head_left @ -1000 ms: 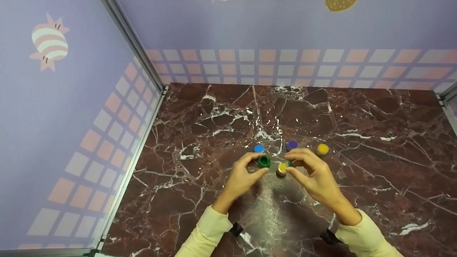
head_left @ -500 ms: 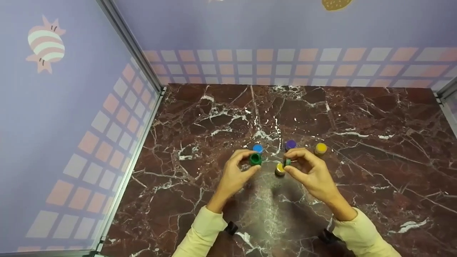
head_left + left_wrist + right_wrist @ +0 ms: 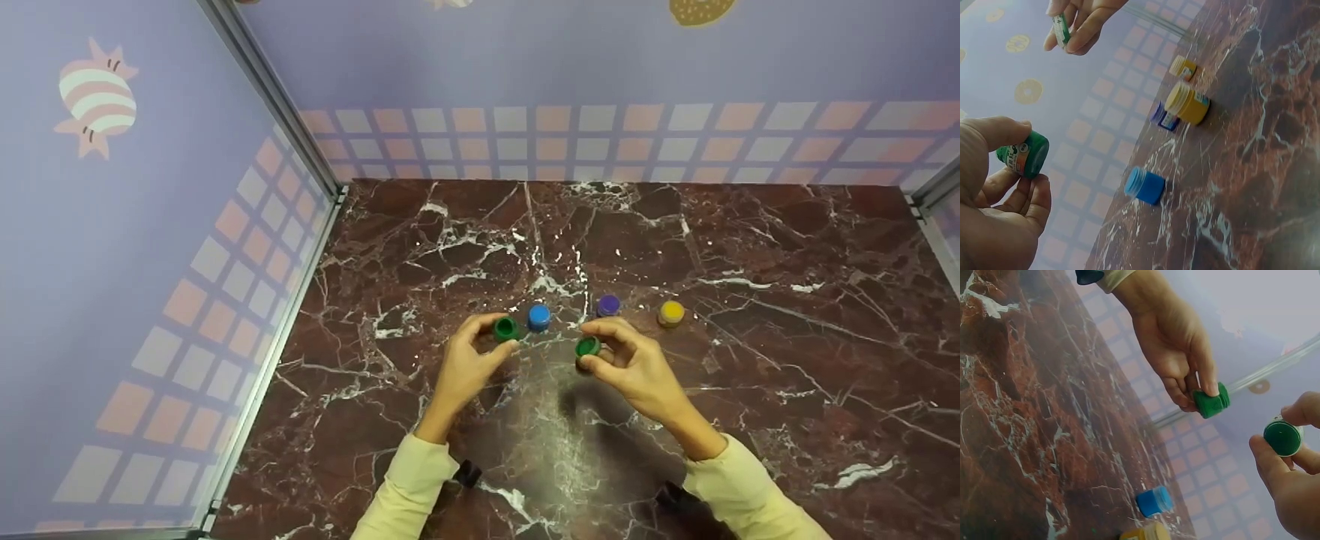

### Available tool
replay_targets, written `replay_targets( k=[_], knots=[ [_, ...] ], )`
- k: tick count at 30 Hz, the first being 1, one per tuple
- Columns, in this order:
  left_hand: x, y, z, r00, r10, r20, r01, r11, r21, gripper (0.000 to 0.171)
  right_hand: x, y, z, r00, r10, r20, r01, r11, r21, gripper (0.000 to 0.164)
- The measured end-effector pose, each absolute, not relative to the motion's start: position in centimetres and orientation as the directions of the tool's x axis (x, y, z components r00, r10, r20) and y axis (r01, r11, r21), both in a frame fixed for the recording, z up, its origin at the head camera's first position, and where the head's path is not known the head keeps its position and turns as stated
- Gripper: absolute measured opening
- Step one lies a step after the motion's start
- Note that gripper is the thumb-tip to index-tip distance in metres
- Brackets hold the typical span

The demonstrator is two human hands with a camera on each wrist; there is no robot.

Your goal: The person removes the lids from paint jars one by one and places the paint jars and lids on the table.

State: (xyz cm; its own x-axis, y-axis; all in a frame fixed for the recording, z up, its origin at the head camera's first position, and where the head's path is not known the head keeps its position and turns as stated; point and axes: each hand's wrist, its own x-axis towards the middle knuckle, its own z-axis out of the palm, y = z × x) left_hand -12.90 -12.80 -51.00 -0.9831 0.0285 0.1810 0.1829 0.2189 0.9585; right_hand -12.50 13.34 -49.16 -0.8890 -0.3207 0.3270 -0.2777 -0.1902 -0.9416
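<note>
My left hand [image 3: 466, 366] grips an uncapped green paint jar [image 3: 506, 328] between thumb and fingers, its mouth facing up toward my head. In the left wrist view the jar's printed label shows beside the thumb. My right hand [image 3: 636, 369] pinches a round green lid [image 3: 587, 346], its hollow inside turned toward me. That green inside also shows in the right wrist view. Both hands are above the table, apart from each other. A capped yellow paint jar [image 3: 1188, 103] stands below the right hand, mostly hidden in the head view by the lid and fingers.
A blue paint jar [image 3: 538, 318] stands just right of the left hand. Beyond the right hand are a purple jar [image 3: 609, 305] and another yellow jar [image 3: 671, 313]. Patterned panels [image 3: 585, 60] border the dark marbled table [image 3: 420, 255] at the back and sides.
My left hand has moved left with the green jar, leaving the blue jar uncovered. My right hand has shifted slightly left and turned the lid's inside upward, now covering the nearer yellow jar.
</note>
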Motion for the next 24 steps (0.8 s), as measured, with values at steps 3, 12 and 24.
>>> replay_targets(
  k=[3, 12, 24],
  knots=[
    [-13.0, -13.1, -51.2, -0.987, 0.017, 0.16, 0.159, 0.231, 0.96, 0.041, -12.5, 13.1, -49.3, -0.898, -0.319, 0.304, -0.274, -0.135, -0.952, 0.04],
    [-13.2, -13.9, -51.6, -0.99, -0.005, 0.14, 0.135, 0.236, 0.962, 0.041, -12.8, 12.1, -49.8, -0.897, -0.319, 0.305, -0.313, -0.026, -0.949, 0.038],
    [-13.1, -15.4, -52.0, -0.993, -0.03, 0.118, 0.103, 0.309, 0.946, 0.04, -12.9, 9.5, -51.0, -0.892, -0.361, 0.273, -0.265, -0.073, -0.962, 0.04]
  ],
)
